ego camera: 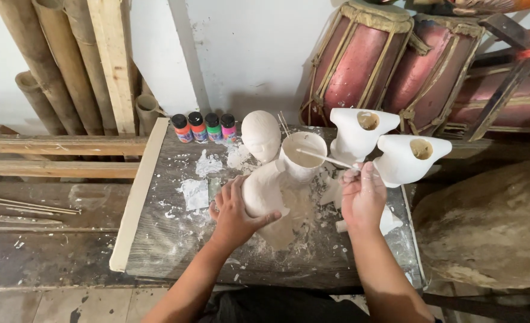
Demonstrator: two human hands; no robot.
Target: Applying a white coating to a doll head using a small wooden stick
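Note:
My left hand (236, 209) grips a white, unpainted figure (263, 190) lying on the grey work board (175, 239). My right hand (360, 194) holds a thin brush (325, 157) whose tip reaches into a white cup of white paint (302, 154). A white head-shaped form (260, 135) stands just behind the cup. Two white hollow torso-like pieces (357, 133) (409, 158) stand to the right of the cup, close to my right hand.
Several small paint bottles (204, 127) with black caps line the board's far left edge. White splatter and scraps (196, 192) cover the board. Bamboo poles (49, 66) and planks lean at left, red drums (390, 66) behind, thin sticks (31, 206) on the left bench.

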